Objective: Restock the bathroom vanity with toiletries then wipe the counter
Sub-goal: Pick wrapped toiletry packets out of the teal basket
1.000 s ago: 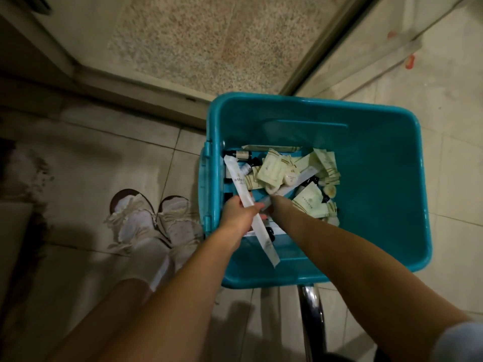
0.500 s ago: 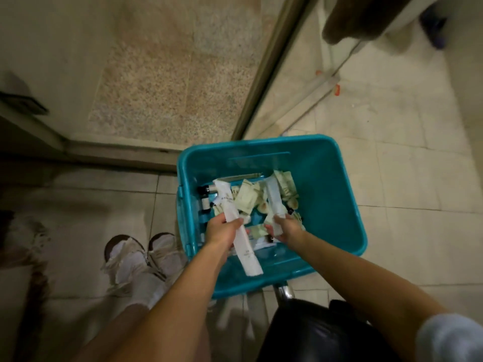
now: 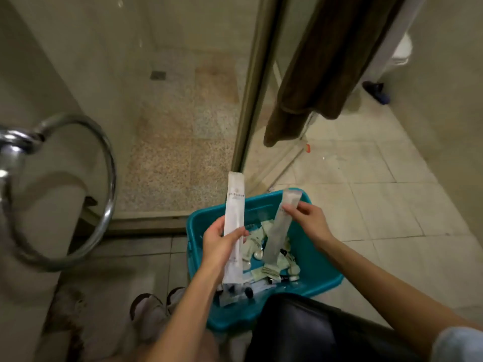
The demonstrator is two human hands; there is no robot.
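Two long white paper sachets are held above the teal plastic tub (image 3: 324, 279) on the tiled floor. The left hand (image 3: 222, 246) grips one upright sachet (image 3: 234, 226) at its middle; the right hand (image 3: 308, 220) pinches the tilted sachet (image 3: 281, 226) near its top. Small pale green packets (image 3: 274, 267) and dark-capped bottles (image 3: 248, 292) lie inside the tub.

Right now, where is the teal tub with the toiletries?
In the head view, the teal tub is at lower centre, near the foot of the shower door frame, directly below the left hand and right hand.
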